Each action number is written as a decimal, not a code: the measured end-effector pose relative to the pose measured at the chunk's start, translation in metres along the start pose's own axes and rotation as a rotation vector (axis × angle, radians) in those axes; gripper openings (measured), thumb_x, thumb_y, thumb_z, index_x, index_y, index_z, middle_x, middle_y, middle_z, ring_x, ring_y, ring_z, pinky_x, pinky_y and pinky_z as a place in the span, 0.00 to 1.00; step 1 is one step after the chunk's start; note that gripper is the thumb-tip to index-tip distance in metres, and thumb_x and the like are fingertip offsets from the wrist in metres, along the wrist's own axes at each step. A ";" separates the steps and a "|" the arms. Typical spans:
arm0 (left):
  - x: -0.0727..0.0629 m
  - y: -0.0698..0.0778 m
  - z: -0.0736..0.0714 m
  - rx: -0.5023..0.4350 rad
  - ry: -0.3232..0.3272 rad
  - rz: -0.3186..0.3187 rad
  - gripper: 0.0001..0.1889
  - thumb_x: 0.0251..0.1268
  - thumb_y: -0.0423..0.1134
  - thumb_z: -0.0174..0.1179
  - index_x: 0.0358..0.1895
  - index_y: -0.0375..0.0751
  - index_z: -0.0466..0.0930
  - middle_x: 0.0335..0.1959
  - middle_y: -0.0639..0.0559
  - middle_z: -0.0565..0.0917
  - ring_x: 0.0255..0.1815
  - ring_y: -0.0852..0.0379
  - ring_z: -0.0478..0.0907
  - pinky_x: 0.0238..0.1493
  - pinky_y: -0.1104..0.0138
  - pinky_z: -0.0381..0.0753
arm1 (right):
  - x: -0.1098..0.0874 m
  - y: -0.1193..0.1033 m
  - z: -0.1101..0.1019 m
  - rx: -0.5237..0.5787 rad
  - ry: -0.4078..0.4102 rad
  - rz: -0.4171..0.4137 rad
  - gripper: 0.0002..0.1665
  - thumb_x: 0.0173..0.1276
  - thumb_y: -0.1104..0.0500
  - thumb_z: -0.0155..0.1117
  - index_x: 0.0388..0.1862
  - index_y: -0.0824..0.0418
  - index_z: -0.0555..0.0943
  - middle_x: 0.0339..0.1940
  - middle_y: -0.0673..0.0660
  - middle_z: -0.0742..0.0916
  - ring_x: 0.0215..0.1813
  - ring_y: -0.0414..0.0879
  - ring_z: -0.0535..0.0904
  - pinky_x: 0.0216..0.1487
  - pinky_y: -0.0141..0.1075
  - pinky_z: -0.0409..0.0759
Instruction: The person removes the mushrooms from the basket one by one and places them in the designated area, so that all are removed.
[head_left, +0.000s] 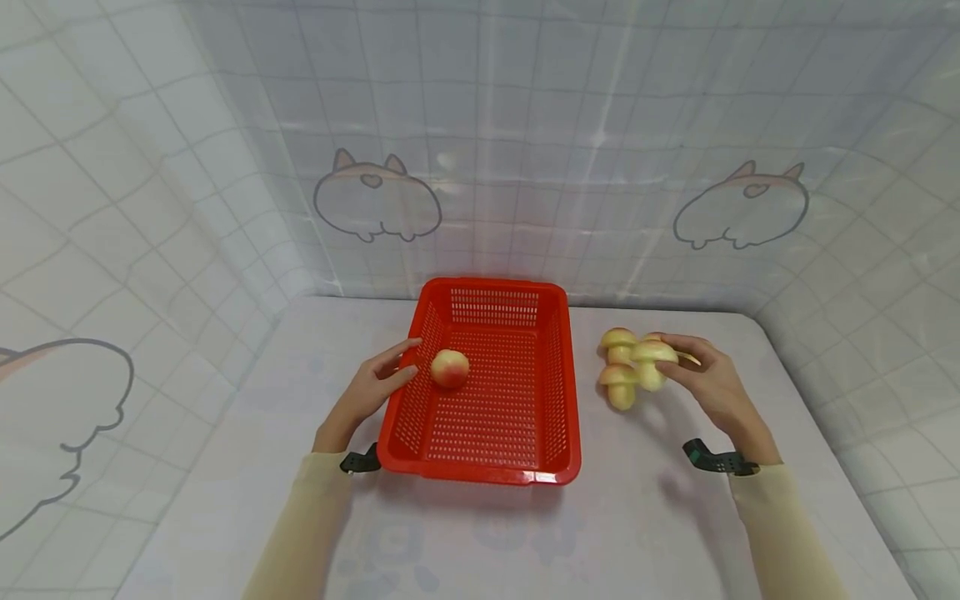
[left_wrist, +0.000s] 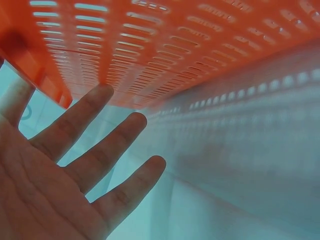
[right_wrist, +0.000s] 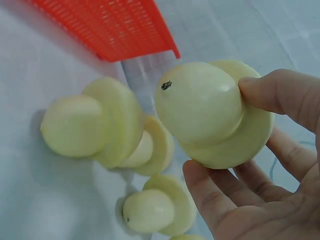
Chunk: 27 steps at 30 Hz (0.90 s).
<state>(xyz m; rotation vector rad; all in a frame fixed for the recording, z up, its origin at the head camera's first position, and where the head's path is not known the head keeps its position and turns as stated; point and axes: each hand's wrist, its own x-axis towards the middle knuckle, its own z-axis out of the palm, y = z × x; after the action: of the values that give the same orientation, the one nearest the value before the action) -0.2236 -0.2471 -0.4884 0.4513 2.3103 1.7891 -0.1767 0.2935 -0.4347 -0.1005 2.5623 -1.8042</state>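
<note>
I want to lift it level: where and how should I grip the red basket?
Probably grip the red basket by its rim, midway along the left and right walls, coming from outside and above. The rim runs all round, the open top faces up, and the mushroom-shaped pieces lie clear of the right wall.

One table (head_left: 637, 542), pale-topped with faint motifs toward its near side; one glossy, grid-lined back sheet (head_left: 555, 167) bearing two outlined, pointed-eared animal drawings (head_left: 378, 202); one left sheet (head_left: 135, 208) and one right sheet (head_left: 892, 275), likewise gridded and creased, the left carrying part of a larger outlined figure (head_left: 56, 425).
</note>
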 end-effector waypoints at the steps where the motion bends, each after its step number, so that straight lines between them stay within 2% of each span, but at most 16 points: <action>1: 0.000 0.000 0.000 -0.002 0.000 -0.003 0.29 0.78 0.42 0.59 0.79 0.51 0.66 0.74 0.35 0.72 0.63 0.33 0.79 0.51 0.65 0.86 | 0.000 0.002 -0.001 -0.002 0.005 0.002 0.33 0.73 0.53 0.69 0.72 0.64 0.74 0.67 0.46 0.75 0.58 0.27 0.79 0.55 0.21 0.79; 6: 0.000 -0.002 0.001 -0.011 0.005 -0.024 0.29 0.78 0.43 0.59 0.79 0.52 0.66 0.74 0.37 0.71 0.64 0.34 0.79 0.52 0.62 0.87 | -0.002 0.011 -0.007 -0.038 0.028 0.006 0.32 0.73 0.53 0.70 0.70 0.66 0.74 0.62 0.42 0.76 0.56 0.26 0.79 0.54 0.20 0.79; 11: 0.000 -0.003 0.001 -0.007 0.019 -0.043 0.30 0.77 0.44 0.60 0.79 0.54 0.66 0.74 0.38 0.71 0.63 0.35 0.79 0.53 0.60 0.87 | -0.004 0.022 -0.011 -0.041 0.041 0.018 0.33 0.73 0.53 0.69 0.70 0.67 0.73 0.63 0.43 0.75 0.57 0.28 0.79 0.54 0.20 0.79; 18: 0.001 -0.007 0.000 -0.013 0.015 -0.022 0.29 0.78 0.43 0.59 0.79 0.53 0.66 0.74 0.37 0.72 0.63 0.34 0.80 0.52 0.62 0.87 | -0.007 0.032 -0.017 -0.085 0.039 0.117 0.38 0.73 0.49 0.69 0.75 0.64 0.70 0.66 0.45 0.74 0.56 0.25 0.75 0.51 0.20 0.78; 21: 0.001 -0.008 0.001 -0.011 0.017 -0.018 0.29 0.78 0.43 0.59 0.78 0.53 0.66 0.74 0.36 0.72 0.62 0.34 0.80 0.52 0.63 0.87 | -0.008 0.038 -0.017 -0.101 0.033 0.129 0.39 0.73 0.48 0.69 0.76 0.63 0.69 0.67 0.46 0.75 0.55 0.24 0.76 0.51 0.21 0.78; 27: 0.002 -0.011 0.001 -0.012 0.020 -0.015 0.29 0.78 0.44 0.59 0.79 0.52 0.66 0.73 0.36 0.72 0.62 0.35 0.81 0.51 0.63 0.87 | -0.010 0.050 -0.017 -0.133 0.026 0.145 0.38 0.72 0.47 0.70 0.74 0.62 0.71 0.63 0.40 0.76 0.55 0.23 0.76 0.50 0.22 0.78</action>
<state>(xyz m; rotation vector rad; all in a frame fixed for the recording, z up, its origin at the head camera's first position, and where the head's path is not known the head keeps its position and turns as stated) -0.2261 -0.2479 -0.4994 0.4147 2.3090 1.8079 -0.1702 0.3264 -0.4764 0.1058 2.6293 -1.5964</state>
